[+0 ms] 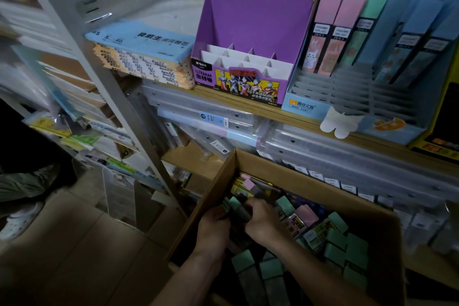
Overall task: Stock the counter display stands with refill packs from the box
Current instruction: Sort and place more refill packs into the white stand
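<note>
An open cardboard box sits low in front of me, holding several refill packs with green, pink and dark tops. Both my hands are inside its left end. My left hand and my right hand curl together around a dark bundle of refill packs with a green top. On the wooden counter above stand a purple Ultraman display stand with bare white dividers and a blue display stand holding a few tall packs at its back.
A stack of blue and orange notebooks lies left of the purple stand. Clear folders hang below the counter. A grey shelf upright slants down at the left, with stationery racks beyond it. A person's shoe is on the floor at far left.
</note>
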Demonstrator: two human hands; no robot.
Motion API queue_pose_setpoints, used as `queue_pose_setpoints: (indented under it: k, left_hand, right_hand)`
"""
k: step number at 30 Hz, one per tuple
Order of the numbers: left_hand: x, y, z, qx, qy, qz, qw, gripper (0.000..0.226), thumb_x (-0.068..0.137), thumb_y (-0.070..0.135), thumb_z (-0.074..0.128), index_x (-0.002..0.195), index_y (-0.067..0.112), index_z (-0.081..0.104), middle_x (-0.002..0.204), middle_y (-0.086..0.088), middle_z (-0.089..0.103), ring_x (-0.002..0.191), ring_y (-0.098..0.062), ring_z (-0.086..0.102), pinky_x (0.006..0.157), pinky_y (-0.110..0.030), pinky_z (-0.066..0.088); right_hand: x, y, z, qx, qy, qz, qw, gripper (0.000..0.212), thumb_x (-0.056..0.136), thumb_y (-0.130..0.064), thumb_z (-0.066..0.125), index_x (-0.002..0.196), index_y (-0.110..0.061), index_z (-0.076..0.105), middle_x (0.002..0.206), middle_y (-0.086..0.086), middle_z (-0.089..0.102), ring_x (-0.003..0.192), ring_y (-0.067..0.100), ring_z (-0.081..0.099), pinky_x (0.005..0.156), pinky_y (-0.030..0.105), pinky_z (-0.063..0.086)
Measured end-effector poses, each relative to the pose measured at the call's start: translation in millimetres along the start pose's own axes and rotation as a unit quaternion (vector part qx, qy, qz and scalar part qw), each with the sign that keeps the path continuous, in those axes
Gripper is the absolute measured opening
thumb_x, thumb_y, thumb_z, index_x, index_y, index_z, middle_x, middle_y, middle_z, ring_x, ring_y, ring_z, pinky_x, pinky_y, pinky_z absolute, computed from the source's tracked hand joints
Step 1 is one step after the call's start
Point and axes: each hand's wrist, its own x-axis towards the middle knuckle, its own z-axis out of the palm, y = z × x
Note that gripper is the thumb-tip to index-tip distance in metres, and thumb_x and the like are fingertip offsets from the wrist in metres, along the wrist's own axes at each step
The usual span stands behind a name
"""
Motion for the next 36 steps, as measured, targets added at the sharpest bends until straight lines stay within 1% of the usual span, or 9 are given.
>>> queue_pose_setpoints:
  k: [3, 6, 11, 16, 22, 25, 27, 32, 36]
  left_hand:
    - [0.9, -0.1, 1.4, -0.025, 0.005, 0.001, 1.000, 0.032, 0.097, -0.006, 0.047, 0.084, 0.016, 0.068, 0.059, -0.013, 0.070, 0.044, -0.030, 0.061, 0.049, -0.035, 0.052]
    - [4.0, -2.0, 1.7, -0.030, -0.002, 0.003, 1.000, 0.035, 0.093, -0.012, 0.045, 0.088, 0.009, 0.072, 0.070, -0.013, 0.075, 0.064, -0.043, 0.070, 0.063, -0.049, 0.057]
    - [8.5, -6.0, -1.3, -0.025, -0.001, -0.003, 1.000, 0.040, 0.091, -0.014, 0.042, 0.090, 0.013, 0.072, 0.070, -0.013, 0.076, 0.055, -0.033, 0.070, 0.048, -0.034, 0.054]
    - [11.4, -7.7, -1.7, -0.025, -0.008, -0.011, 1.000, 0.038, 0.092, -0.011, 0.044, 0.102, 0.015, 0.070, 0.082, -0.010, 0.078, 0.068, -0.031, 0.075, 0.055, -0.037, 0.059]
    - [12.0, -11.5, -1.7, -0.049, -0.016, 0.006, 0.999, 0.032, 0.091, -0.011, 0.050, 0.100, 0.008, 0.074, 0.084, -0.011, 0.078, 0.075, -0.026, 0.076, 0.061, -0.034, 0.060]
    - [10.1, -10.0, 1.7, -0.065, -0.044, 0.016, 0.997, 0.018, 0.096, 0.008, 0.061, 0.110, 0.010, 0.073, 0.097, -0.011, 0.078, 0.089, -0.029, 0.076, 0.077, -0.044, 0.062]
    - [4.3, -2.7, 4.5, -0.082, -0.076, 0.030, 0.993, 0.018, 0.097, 0.021, 0.065, 0.111, 0.014, 0.074, 0.102, -0.009, 0.079, 0.096, -0.027, 0.075, 0.088, -0.048, 0.060]
    - [-19.3, 24.5, 18.3, -0.182, -0.168, 0.040, 0.968, 0.024, 0.095, 0.024, 0.064, 0.111, 0.010, 0.076, 0.111, -0.022, 0.074, 0.104, -0.038, 0.072, 0.081, -0.045, 0.060]
    - [-32.7, 38.1, 32.1, -0.196, -0.184, 0.071, 0.960, 0.026, 0.092, 0.025, 0.065, 0.108, 0.007, 0.075, 0.112, -0.027, 0.072, 0.106, -0.043, 0.070, 0.089, -0.053, 0.058]
  right_hand:
    - [0.8, -3.5, -2.3, 0.032, -0.030, 0.040, 0.998, 0.039, 0.073, 0.003, 0.059, 0.110, -0.010, 0.066, 0.103, 0.011, 0.068, 0.094, 0.026, 0.066, 0.077, 0.042, 0.059]
    - [-0.4, -6.1, -3.2, 0.030, -0.042, 0.042, 0.998, 0.025, 0.070, -0.001, 0.057, 0.092, -0.007, 0.067, 0.089, 0.013, 0.069, 0.080, 0.024, 0.066, 0.062, 0.036, 0.055]
    - [0.7, -1.0, 2.9, 0.071, -0.040, 0.038, 0.996, 0.044, 0.073, 0.001, 0.060, 0.115, -0.010, 0.063, 0.105, 0.008, 0.068, 0.090, 0.021, 0.065, 0.063, 0.028, 0.052]
    - [-0.8, 1.7, 5.2, 0.093, -0.012, 0.018, 0.995, 0.027, 0.067, 0.000, 0.061, 0.090, -0.013, 0.067, 0.087, 0.008, 0.069, 0.080, 0.023, 0.068, 0.066, 0.044, 0.059]
    - [-13.0, 3.3, -0.9, 0.165, 0.018, -0.007, 0.986, 0.010, 0.068, -0.006, 0.064, 0.067, -0.016, 0.066, 0.058, -0.004, 0.065, 0.060, 0.012, 0.062, 0.048, 0.020, 0.044]
    - [-28.0, 2.0, -14.5, 0.241, -0.006, -0.040, 0.970, 0.013, 0.075, -0.018, 0.075, 0.087, -0.013, 0.074, 0.081, 0.010, 0.074, 0.074, 0.015, 0.069, 0.064, 0.026, 0.050]
    - [-41.2, -1.4, -26.5, 0.288, -0.036, -0.064, 0.955, 0.020, 0.078, -0.024, 0.077, 0.098, -0.022, 0.077, 0.092, 0.004, 0.078, 0.088, 0.015, 0.073, 0.076, 0.029, 0.057]
    - [-68.9, -7.6, -51.8, 0.370, -0.052, -0.081, 0.924, 0.029, 0.089, -0.004, 0.067, 0.113, -0.019, 0.074, 0.108, 0.007, 0.076, 0.103, 0.024, 0.072, 0.095, 0.042, 0.056]
    - [-91.5, -16.5, -68.2, 0.395, -0.033, -0.102, 0.912, 0.028, 0.091, -0.014, 0.066, 0.114, -0.027, 0.073, 0.112, 0.004, 0.075, 0.107, 0.022, 0.071, 0.097, 0.041, 0.054]
